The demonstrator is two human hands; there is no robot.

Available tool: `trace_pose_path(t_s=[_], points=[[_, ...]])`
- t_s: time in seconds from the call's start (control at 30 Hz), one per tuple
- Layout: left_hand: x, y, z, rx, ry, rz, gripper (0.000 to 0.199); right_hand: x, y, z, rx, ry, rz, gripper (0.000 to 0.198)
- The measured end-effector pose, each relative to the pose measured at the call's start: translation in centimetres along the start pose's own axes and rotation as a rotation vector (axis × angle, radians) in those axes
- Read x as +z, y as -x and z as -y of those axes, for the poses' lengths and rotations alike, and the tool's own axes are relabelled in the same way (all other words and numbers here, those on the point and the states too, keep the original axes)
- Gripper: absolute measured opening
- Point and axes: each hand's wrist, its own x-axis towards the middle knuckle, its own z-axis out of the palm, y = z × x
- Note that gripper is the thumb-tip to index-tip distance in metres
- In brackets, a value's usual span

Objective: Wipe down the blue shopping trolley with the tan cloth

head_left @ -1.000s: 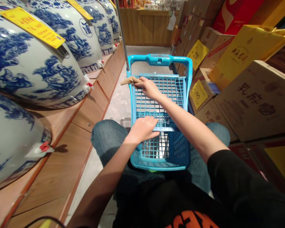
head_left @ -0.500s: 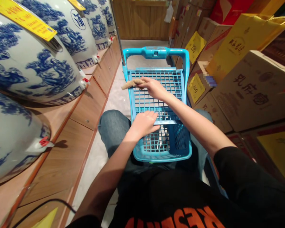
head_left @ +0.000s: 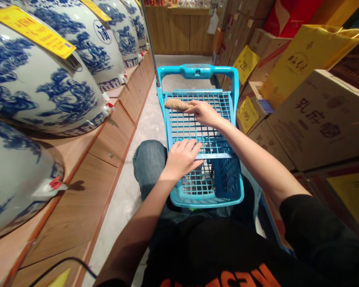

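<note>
Smooth plastic's being shown by the basket (head_left: 203, 201), rough cloth by the rag (head_left: 176, 105), super glossy glaze by jars (head_left: 64, 93) at 10 o'clock.

Beneath the left hand (head_left: 183, 156) the basket (head_left: 206, 202) is bright blue with a grid pattern, and the cloth (head_left: 176, 105) in the right hand (head_left: 206, 114) is tan. Left of both hands, white jars (head_left: 66, 99) carry blue landscape patterns and yellow tags (head_left: 32, 32).

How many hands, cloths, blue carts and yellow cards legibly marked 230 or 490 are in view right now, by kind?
Hands: 2, the left hand and the right hand
Cloths: 1, the tan cloth
Carts: 1, the blue cart
Yellow cards: 2, the 230 card and the 490 card
Total: 6
</note>
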Motion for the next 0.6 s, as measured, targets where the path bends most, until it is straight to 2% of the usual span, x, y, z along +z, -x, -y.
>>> trace_pose_path(t_s=[0.13,0.2,0.3,0.4,0.5,0.6], points=[[0.2,0.1,-0.1,-0.061,0.024,-0.067,0.060,-2.2,-2.7,-0.7,-0.028,-0.025,0.138,0.037],[0.4,-0.1,-0.2,-0.111,0.029,-0.042,0.073,-2.2,-4.5,-1.3,-0.024,-0.010,0.105,0.032],[0.5,-0.2,-0.4,-0.178,0.037,0.023,0.084,-0.4,-6.3,-1.8,0.047,0.034,-0.076,0.035],[0.6,-0.3,-0.5,-0.195,0.040,0.072,0.082,2.8,-6.0,-1.4,0.114,0.031,-0.185,0.044],[0.7,-0.3,-0.5,-0.168,0.044,0.099,0.074,4.9,-4.4,-0.4,0.068,-0.015,-0.127,0.048],[0.6,-0.4,-0.4,-0.141,0.053,0.094,0.068,4.4,-3.0,-0.2,-0.010,-0.081,-0.051,0.050]])
